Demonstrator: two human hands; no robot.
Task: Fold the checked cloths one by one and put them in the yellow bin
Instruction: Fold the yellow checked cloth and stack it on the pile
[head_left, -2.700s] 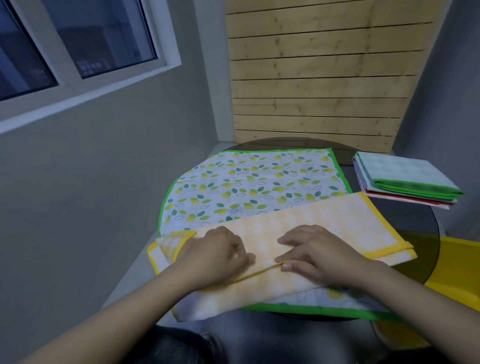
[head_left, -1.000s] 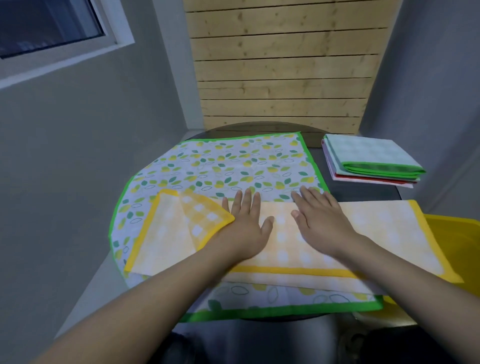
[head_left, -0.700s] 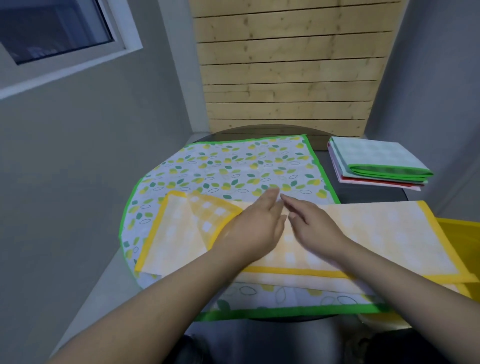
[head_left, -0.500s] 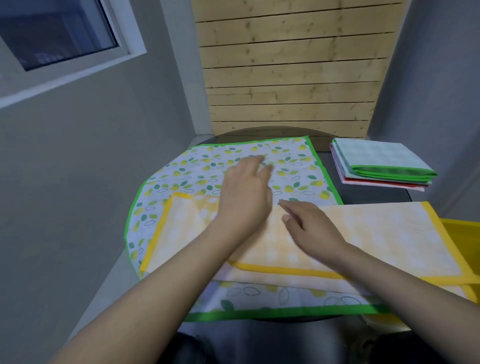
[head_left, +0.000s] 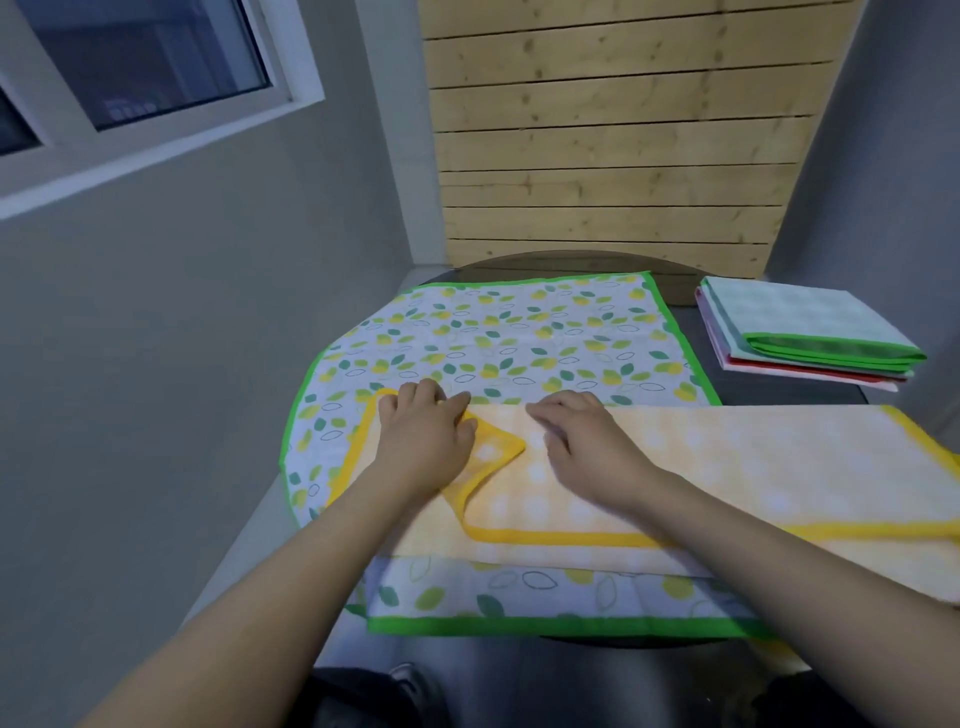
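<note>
The one yellow checked cloth (head_left: 727, 467) lies under both hands: the left hand (head_left: 423, 441) grips its turned-over corner with curled fingers, and the right hand (head_left: 587, 447) rests loosely curled just beside. Beyond the right hand sits one stack of folded cloths (head_left: 800, 332).

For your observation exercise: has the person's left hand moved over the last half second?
Yes. The left hand has come back toward the person, off the leaf-print mat onto the yellow checked cloth's folded corner.

The yellow checked cloth (head_left: 727, 467) runs off the right edge, so its far end cannot be seen. The left hand (head_left: 421, 447) covers the cloth's left corner, its fingertips curled under. The folded stack (head_left: 800, 332) shows too few edges to count.
</note>
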